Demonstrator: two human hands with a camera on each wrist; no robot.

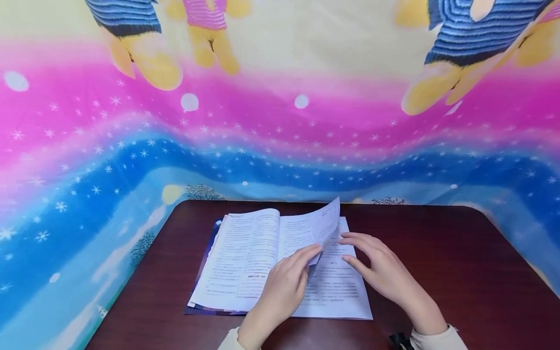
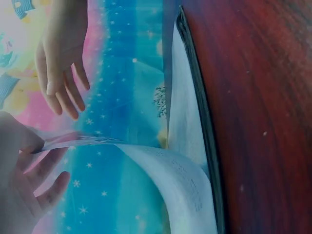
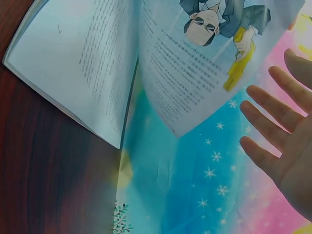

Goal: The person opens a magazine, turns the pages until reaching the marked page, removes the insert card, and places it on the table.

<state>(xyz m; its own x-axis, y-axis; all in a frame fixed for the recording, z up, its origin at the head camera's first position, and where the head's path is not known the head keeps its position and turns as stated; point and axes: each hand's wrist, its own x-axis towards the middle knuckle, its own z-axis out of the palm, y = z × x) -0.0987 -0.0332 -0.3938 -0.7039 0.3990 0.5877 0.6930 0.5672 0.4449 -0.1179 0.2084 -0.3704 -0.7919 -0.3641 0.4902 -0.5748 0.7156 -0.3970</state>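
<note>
An open book or magazine point(image 1: 240, 253) with printed pages lies on the table. My left hand point(image 1: 286, 282) pinches a lifted page point(image 1: 328, 221) at its edge, between thumb and fingers in the left wrist view. That page curves up from the book over the right side. Just right of it is my right hand point(image 1: 385, 267), held over the book's right edge with fingers extended and apart, holding nothing. The right wrist view shows the raised page's underside, printed with text and a drawn figure point(image 3: 202, 29) in dark glasses and a suit.
The dark reddish-brown table point(image 1: 446, 262) extends on both sides of the book. Behind it hangs a colourful cloth point(image 1: 271, 121) with snowflakes and cartoon bears. A dark cover point(image 1: 205, 265) peeks out along the book's left edge.
</note>
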